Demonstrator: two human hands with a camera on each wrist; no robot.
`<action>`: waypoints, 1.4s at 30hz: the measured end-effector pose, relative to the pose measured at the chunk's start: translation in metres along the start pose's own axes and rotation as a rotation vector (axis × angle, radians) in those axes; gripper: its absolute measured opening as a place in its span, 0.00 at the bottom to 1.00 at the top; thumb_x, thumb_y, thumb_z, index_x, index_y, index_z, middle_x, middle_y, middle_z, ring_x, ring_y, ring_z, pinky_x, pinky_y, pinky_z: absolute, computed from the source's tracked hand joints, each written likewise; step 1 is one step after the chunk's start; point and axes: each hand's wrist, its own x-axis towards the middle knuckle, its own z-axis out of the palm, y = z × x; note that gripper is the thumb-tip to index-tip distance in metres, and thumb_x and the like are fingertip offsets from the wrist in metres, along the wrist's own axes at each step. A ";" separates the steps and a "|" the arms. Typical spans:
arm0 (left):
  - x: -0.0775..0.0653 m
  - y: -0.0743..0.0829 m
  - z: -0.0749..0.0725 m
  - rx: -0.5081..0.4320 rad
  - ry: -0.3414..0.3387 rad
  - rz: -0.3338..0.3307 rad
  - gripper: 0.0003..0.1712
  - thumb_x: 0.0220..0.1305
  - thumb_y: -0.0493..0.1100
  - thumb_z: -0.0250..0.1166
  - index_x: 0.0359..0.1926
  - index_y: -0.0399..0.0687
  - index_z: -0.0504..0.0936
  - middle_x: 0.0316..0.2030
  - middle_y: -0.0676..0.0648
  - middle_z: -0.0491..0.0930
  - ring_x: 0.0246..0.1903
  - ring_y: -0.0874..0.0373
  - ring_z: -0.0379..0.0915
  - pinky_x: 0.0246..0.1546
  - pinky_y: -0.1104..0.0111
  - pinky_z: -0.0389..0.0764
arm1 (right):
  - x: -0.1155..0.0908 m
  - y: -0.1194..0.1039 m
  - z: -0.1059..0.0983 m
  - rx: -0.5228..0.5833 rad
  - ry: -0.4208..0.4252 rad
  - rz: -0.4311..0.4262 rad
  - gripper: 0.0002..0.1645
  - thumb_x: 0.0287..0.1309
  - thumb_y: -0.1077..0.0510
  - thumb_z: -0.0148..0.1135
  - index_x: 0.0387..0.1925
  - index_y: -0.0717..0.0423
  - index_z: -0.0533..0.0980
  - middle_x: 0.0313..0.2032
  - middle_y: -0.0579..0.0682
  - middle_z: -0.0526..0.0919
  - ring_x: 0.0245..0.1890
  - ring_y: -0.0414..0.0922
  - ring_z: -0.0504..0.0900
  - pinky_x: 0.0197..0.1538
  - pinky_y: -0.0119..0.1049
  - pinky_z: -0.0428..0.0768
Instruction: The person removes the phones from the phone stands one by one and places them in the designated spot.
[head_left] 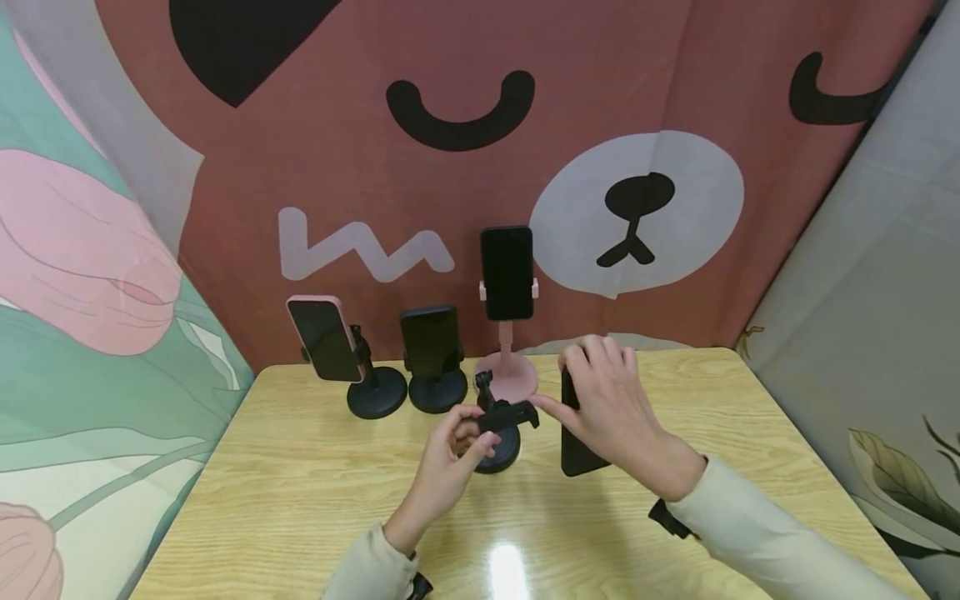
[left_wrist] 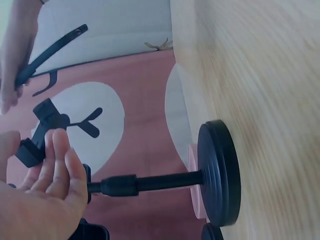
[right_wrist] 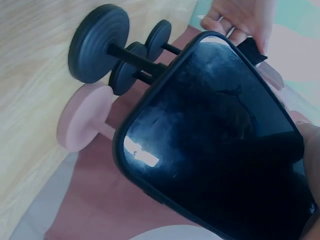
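A black phone stand with a round base [left_wrist: 220, 175] and a thin upright pole [left_wrist: 162, 181] stands on the table. My left hand [head_left: 444, 462] holds the left end of its clamp [head_left: 508, 417] between thumb and fingers. In the left wrist view the clamp's two ends [left_wrist: 46, 111] stick out past the fingers, and no phone sits between them. My right hand [head_left: 609, 404] grips a black phone [head_left: 579, 454] by its upper part, just right of the clamp and apart from it. The phone's dark, glossy screen [right_wrist: 210, 130] fills much of the right wrist view.
Behind stand a pink stand [head_left: 508, 377] holding a black phone [head_left: 507, 273], a black stand with a dark phone [head_left: 431, 342], and another black stand [head_left: 377, 393] with a pink-cased phone [head_left: 324, 340]. A printed curtain [head_left: 465, 183] hangs behind the wooden table [head_left: 300, 500].
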 end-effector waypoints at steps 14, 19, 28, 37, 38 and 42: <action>0.001 0.005 0.012 -0.169 0.013 -0.120 0.17 0.75 0.39 0.59 0.56 0.34 0.66 0.43 0.21 0.81 0.31 0.64 0.82 0.35 0.73 0.85 | -0.015 0.014 0.010 0.009 -0.022 0.029 0.48 0.62 0.18 0.31 0.36 0.58 0.72 0.32 0.53 0.71 0.32 0.50 0.64 0.37 0.41 0.56; 0.001 0.006 0.015 -0.243 0.036 -0.128 0.14 0.75 0.35 0.57 0.52 0.32 0.64 0.40 0.22 0.80 0.26 0.66 0.80 0.29 0.74 0.84 | -0.020 0.019 0.014 0.008 -0.034 0.040 0.47 0.62 0.19 0.33 0.36 0.58 0.72 0.32 0.52 0.70 0.32 0.49 0.63 0.37 0.41 0.56; 0.002 0.004 0.012 -0.266 0.042 -0.010 0.15 0.75 0.33 0.56 0.46 0.26 0.59 0.36 0.22 0.80 0.28 0.67 0.82 0.32 0.73 0.86 | -0.025 0.024 0.017 0.014 -0.056 0.038 0.41 0.63 0.21 0.47 0.38 0.56 0.72 0.31 0.51 0.69 0.31 0.50 0.63 0.37 0.40 0.56; 0.001 0.006 0.008 -0.294 0.016 0.035 0.16 0.75 0.33 0.56 0.46 0.24 0.57 0.33 0.49 0.84 0.29 0.67 0.83 0.33 0.71 0.87 | -0.028 0.024 0.018 0.008 -0.073 0.054 0.34 0.51 0.32 0.73 0.37 0.56 0.72 0.31 0.51 0.69 0.32 0.51 0.64 0.38 0.41 0.57; 0.001 0.006 0.008 -0.295 0.012 0.044 0.16 0.75 0.33 0.56 0.45 0.24 0.57 0.33 0.50 0.84 0.29 0.67 0.83 0.32 0.71 0.87 | -0.028 0.024 0.018 0.008 -0.075 0.058 0.33 0.48 0.36 0.76 0.37 0.56 0.72 0.31 0.51 0.69 0.33 0.51 0.65 0.38 0.42 0.58; 0.000 0.008 0.007 -0.284 0.005 0.069 0.16 0.75 0.33 0.56 0.46 0.23 0.58 0.33 0.40 0.85 0.29 0.67 0.83 0.32 0.70 0.88 | -0.030 0.024 0.019 0.009 -0.077 0.061 0.32 0.48 0.36 0.76 0.37 0.55 0.72 0.31 0.51 0.70 0.34 0.52 0.66 0.39 0.43 0.60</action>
